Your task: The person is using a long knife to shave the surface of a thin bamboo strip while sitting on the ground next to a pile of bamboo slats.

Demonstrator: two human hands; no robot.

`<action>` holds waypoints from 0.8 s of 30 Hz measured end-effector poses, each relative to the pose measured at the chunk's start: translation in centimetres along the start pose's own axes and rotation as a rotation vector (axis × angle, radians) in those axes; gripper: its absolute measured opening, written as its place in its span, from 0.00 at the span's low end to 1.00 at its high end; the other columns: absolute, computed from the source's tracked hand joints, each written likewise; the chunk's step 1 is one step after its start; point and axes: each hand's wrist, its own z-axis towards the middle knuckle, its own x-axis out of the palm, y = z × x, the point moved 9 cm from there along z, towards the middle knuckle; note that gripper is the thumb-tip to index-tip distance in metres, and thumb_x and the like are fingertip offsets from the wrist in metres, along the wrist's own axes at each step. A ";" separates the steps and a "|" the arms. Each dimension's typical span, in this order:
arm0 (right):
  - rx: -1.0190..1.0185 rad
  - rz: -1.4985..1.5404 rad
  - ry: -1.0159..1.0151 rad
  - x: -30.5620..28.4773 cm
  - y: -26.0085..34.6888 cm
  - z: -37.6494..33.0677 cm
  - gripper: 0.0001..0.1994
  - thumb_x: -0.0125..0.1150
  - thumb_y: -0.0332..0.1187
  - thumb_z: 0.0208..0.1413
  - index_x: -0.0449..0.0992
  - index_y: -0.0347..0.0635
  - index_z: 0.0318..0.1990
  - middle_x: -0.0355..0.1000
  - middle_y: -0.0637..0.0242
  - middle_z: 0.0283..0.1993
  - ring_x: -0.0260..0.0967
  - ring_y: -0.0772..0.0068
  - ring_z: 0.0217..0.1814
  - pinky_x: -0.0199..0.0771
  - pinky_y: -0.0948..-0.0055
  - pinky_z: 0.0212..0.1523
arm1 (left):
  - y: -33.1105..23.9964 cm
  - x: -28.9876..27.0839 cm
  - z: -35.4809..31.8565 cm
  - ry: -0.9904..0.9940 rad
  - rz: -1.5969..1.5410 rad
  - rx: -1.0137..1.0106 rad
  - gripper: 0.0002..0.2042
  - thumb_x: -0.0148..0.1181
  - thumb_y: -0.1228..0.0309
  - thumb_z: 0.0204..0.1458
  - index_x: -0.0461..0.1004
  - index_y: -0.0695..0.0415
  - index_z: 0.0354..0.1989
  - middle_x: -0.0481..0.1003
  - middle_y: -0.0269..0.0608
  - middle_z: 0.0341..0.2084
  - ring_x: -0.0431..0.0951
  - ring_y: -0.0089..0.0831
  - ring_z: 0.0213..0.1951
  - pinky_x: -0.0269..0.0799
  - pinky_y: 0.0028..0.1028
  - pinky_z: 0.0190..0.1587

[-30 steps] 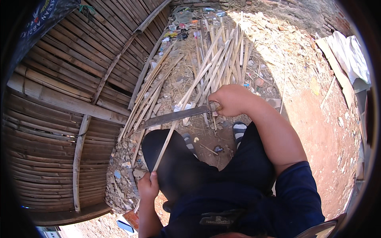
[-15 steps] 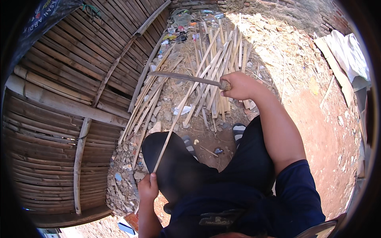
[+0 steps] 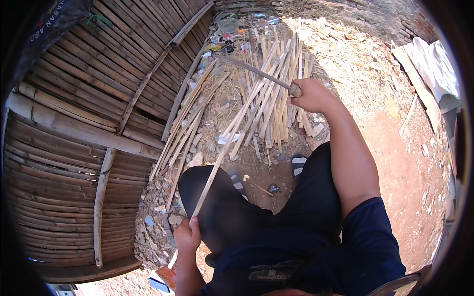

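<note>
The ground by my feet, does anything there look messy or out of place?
Yes. Litter lies scattered at the far end of the split bamboo strips, against the bamboo wall; the strips lie crisscrossed, not stacked.

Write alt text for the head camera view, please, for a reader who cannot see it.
A seated person's left hand holds a long bamboo strip while the right hand raises a curved blade over a pile of split bamboo strips on dirt ground, beside a bamboo wall.

Pale, matt bamboo strip [image 3: 217,163]; dull metal blade [image 3: 252,70] (wooden handle).
</note>
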 end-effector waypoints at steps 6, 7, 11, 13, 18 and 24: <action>-0.324 0.000 0.466 5.7 7.7 -4.5 0.19 0.71 0.42 0.48 0.79 0.42 0.44 0.78 0.48 0.37 0.76 0.43 0.44 0.74 0.52 0.45 | -1.1 -0.1 0.1 0.052 -0.006 -0.048 0.29 0.47 0.46 0.63 0.72 0.63 0.24 0.73 0.61 0.17 0.77 0.64 0.26 0.71 0.51 0.31; -0.355 -0.026 0.486 5.9 8.7 -4.9 0.18 0.71 0.42 0.48 0.79 0.42 0.44 0.78 0.49 0.37 0.76 0.43 0.44 0.74 0.52 0.45 | -1.0 -0.2 0.1 0.053 0.008 -0.050 0.29 0.48 0.46 0.63 0.71 0.63 0.24 0.73 0.62 0.17 0.77 0.64 0.27 0.71 0.51 0.31; -0.310 -0.024 0.505 4.2 8.6 -4.3 0.19 0.71 0.42 0.48 0.79 0.42 0.45 0.78 0.49 0.37 0.76 0.44 0.44 0.74 0.53 0.46 | -0.4 -0.2 0.0 0.059 0.018 -0.074 0.29 0.48 0.46 0.63 0.70 0.64 0.24 0.73 0.63 0.18 0.77 0.64 0.27 0.71 0.51 0.33; -0.169 0.005 0.439 3.1 5.6 -2.4 0.23 0.71 0.42 0.49 0.77 0.40 0.50 0.77 0.48 0.43 0.75 0.45 0.49 0.73 0.54 0.51 | -0.4 -0.4 -0.1 0.053 0.013 -0.098 0.29 0.48 0.46 0.63 0.70 0.64 0.24 0.73 0.63 0.18 0.77 0.64 0.28 0.71 0.52 0.33; 0.058 -0.032 0.190 0.8 0.7 -0.7 0.32 0.69 0.43 0.51 0.72 0.34 0.61 0.73 0.44 0.57 0.72 0.47 0.60 0.71 0.58 0.61 | -0.5 -0.4 0.1 0.055 0.033 -0.084 0.29 0.48 0.47 0.63 0.70 0.64 0.24 0.73 0.63 0.17 0.77 0.64 0.27 0.71 0.51 0.33; -0.267 -0.014 0.451 4.6 7.0 -3.9 0.23 0.71 0.43 0.50 0.78 0.38 0.49 0.78 0.46 0.40 0.76 0.45 0.46 0.74 0.55 0.48 | -0.9 -0.2 0.1 0.062 0.019 -0.088 0.29 0.48 0.47 0.63 0.70 0.64 0.24 0.73 0.62 0.18 0.77 0.64 0.27 0.71 0.51 0.33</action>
